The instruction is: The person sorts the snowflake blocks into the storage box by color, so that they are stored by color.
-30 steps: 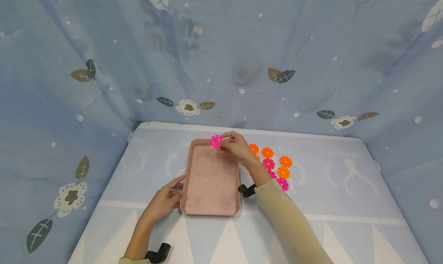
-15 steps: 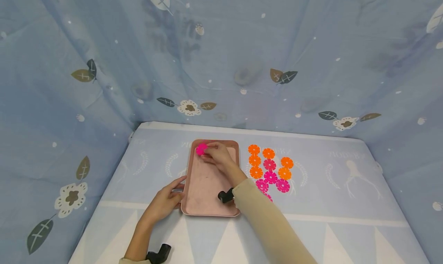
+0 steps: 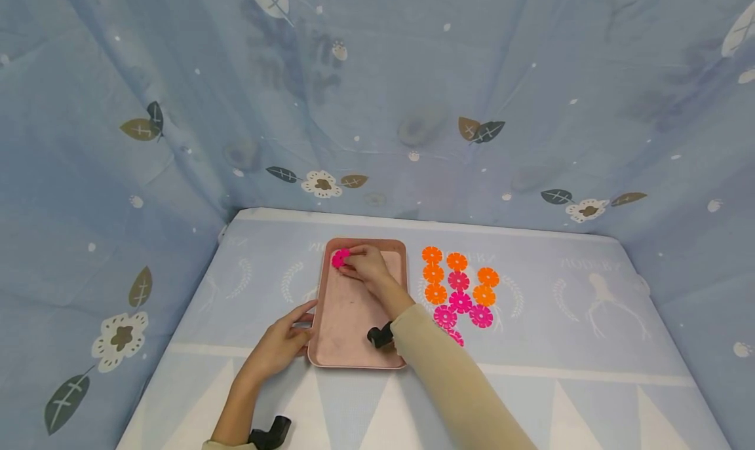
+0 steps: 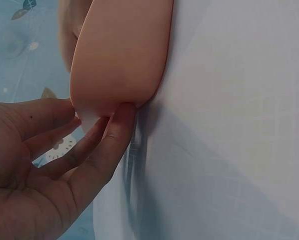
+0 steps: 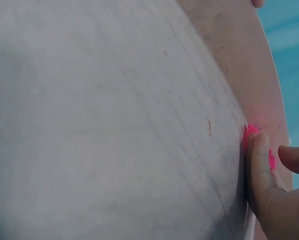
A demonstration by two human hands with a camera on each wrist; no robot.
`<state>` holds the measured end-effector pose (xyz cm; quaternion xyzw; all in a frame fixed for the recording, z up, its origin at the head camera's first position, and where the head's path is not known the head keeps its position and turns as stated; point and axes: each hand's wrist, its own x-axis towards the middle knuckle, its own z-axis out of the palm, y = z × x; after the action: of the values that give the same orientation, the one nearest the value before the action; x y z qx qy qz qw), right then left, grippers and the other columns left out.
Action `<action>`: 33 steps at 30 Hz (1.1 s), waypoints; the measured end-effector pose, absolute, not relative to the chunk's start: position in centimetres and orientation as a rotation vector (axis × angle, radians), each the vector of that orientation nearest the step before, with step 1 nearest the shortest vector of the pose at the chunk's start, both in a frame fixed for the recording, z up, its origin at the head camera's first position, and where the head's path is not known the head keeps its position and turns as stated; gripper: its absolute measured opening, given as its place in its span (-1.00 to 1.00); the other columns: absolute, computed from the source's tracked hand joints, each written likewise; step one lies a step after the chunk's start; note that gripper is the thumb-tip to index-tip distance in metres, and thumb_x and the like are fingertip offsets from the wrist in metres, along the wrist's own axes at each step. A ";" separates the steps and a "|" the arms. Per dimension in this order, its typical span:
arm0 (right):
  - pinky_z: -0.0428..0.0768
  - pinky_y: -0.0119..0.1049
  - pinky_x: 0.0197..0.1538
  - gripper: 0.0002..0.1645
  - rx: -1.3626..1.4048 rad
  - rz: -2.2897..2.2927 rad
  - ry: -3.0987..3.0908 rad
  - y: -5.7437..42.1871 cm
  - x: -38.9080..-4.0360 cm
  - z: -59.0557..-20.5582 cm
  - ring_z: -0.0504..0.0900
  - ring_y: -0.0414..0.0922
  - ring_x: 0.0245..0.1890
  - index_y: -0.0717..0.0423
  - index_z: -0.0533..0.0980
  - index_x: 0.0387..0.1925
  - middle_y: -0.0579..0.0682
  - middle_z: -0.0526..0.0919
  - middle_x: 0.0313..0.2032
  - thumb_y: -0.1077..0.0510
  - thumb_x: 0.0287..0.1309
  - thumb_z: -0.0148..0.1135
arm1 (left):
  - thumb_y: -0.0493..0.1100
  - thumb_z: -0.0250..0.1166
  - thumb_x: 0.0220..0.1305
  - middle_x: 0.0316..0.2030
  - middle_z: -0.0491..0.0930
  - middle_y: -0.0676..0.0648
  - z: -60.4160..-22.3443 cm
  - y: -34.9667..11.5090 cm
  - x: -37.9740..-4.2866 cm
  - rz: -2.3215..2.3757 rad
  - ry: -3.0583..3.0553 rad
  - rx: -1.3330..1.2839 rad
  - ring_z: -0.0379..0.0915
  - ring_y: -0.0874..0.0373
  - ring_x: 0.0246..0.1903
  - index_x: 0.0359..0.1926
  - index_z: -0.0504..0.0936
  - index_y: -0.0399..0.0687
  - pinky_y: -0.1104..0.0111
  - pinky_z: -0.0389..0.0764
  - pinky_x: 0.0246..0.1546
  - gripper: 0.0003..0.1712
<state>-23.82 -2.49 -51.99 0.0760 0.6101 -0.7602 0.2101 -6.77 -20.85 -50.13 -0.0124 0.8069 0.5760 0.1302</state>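
My right hand [image 3: 367,264] reaches into the pink tray [image 3: 354,329] and holds a hot-pink notched disc [image 3: 339,259] by its edge, near the tray's far left corner. In the right wrist view the same disc [image 5: 252,132] shows partly behind the fingers, low against the tray's wall. My left hand [image 3: 280,343] touches the tray's left side with its fingertips. The left wrist view has its fingers fairly straight against the outer wall and rim of the tray [image 4: 122,50].
Right of the tray lie several orange discs [image 3: 436,293] and several pink discs [image 3: 460,302] of the same notched kind, on a patterned pale cloth [image 3: 578,345]. Blue printed curtains [image 3: 383,96] stand behind and at both sides. A black wrist mount [image 3: 380,335] sits at my right wrist.
My right hand has carried the pink disc left and down, from above the tray's far rim into its far left corner. The disc has tilted slightly. The left hand stays put.
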 end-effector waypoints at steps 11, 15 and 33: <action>0.71 -0.21 -0.16 -0.60 0.037 -1.899 2.081 -1.8 -23.2 -50.4 0.68 0.06 -0.24 0.47 0.46 0.18 0.32 0.64 -0.12 0.40 0.34 0.07 | -0.41 0.14 0.43 0.20 0.44 -0.36 -50.1 -20.7 -6.8 1.654 2.373 -0.035 0.57 -0.13 0.02 0.47 0.30 -0.14 0.25 0.71 -0.23 -0.37; 0.68 -0.26 -0.23 -0.58 -0.011 -1.859 2.135 -1.3 -23.1 -50.0 0.58 -0.03 -0.41 0.45 0.45 0.20 0.30 0.64 -0.24 0.39 0.33 0.06 | -0.41 0.14 0.41 0.18 0.46 -0.32 -50.1 -20.6 -6.8 1.639 2.386 -0.047 0.59 -0.09 0.00 0.47 0.32 -0.10 0.27 0.71 -0.24 -0.37; 0.66 -0.10 0.02 -0.49 -0.221 -2.049 2.005 6.4 -19.2 -45.2 0.61 0.25 0.03 0.39 0.36 0.30 0.31 0.55 0.06 0.30 0.39 0.17 | -0.41 0.12 0.41 0.18 0.48 -0.30 -50.4 -20.6 -6.8 1.625 2.395 -0.060 0.59 -0.07 0.00 0.47 0.32 -0.08 0.29 0.71 -0.26 -0.36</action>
<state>-19.23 6.43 -45.17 -0.0763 0.6912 -0.7062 0.1329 -6.84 -20.60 -50.38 -0.0206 0.8210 0.5571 0.1232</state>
